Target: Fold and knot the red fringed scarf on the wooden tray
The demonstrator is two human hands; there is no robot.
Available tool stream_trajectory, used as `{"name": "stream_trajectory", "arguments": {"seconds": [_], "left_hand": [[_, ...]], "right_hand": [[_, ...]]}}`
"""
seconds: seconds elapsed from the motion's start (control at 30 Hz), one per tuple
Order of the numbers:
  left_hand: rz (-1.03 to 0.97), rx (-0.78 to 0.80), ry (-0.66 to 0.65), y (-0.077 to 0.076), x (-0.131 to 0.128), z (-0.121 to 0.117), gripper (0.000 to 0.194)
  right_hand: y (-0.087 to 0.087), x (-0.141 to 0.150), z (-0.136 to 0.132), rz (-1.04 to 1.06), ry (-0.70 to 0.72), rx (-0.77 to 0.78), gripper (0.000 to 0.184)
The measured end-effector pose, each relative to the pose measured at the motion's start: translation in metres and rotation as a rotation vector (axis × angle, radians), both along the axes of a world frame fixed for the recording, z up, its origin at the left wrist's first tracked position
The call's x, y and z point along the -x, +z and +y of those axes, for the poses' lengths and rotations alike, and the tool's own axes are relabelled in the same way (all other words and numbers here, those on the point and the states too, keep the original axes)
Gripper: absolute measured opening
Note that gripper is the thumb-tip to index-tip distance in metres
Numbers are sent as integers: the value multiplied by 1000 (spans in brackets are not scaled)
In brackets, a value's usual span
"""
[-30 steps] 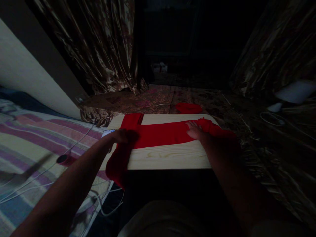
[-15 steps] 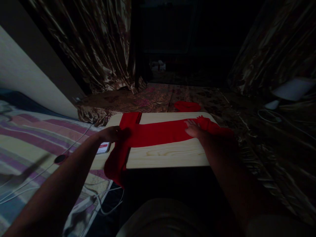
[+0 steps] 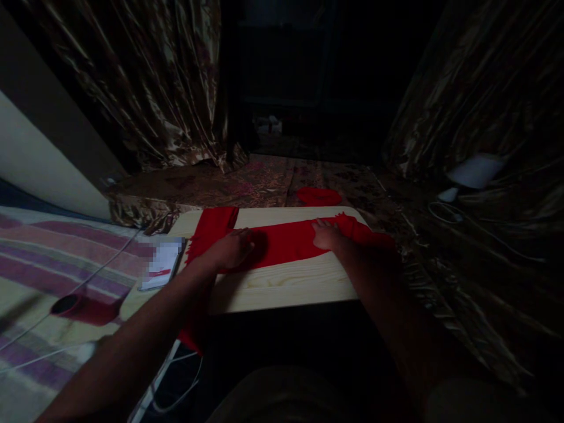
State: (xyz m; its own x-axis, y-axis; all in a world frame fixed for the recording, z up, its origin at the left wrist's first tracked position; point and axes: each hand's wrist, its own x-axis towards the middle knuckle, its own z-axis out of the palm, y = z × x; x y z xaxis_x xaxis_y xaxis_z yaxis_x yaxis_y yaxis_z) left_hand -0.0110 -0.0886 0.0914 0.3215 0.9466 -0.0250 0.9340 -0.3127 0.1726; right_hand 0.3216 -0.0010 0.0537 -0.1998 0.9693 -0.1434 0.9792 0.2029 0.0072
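A long red scarf [image 3: 286,242] lies across a pale wooden board [image 3: 282,282] in front of me. Its left part is folded and one end hangs off the board's near left corner. My left hand [image 3: 231,249] rests flat on the scarf near the left fold, fingers stretched out. My right hand [image 3: 326,234] lies flat on the scarf's right part, fingers spread, beside its fringed end. Neither hand grips anything.
A phone [image 3: 161,271] lies left of the board on a striped bedcover [image 3: 53,264], with white cables and a small dark round object [image 3: 66,304] near it. Another red cloth [image 3: 318,195] lies beyond the board. Shiny brown curtains [image 3: 145,88] hang behind and to the right.
My left hand has slid rightward from the board's left edge onto the scarf, and lies flat there. My right hand has stayed put. The view has shifted right.
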Motion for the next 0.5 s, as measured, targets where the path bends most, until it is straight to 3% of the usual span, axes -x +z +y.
{"name": "stream_trajectory", "arguments": {"seconds": [0.1, 0.17, 0.33, 0.5], "left_hand": [[-18, -13, -45, -26, -35, 11, 66], [-27, -6, -3, -41, -50, 14, 70], [22, 55, 140, -67, -64, 11, 76], [28, -3, 126, -81, -60, 10, 80]], "right_hand": [[13, 7, -15, 2, 113, -191, 51], [23, 3, -22, 3, 87, -287, 37], [44, -38, -21, -37, -154, -432, 32], [52, -95, -9, -16, -389, -338, 43]]}}
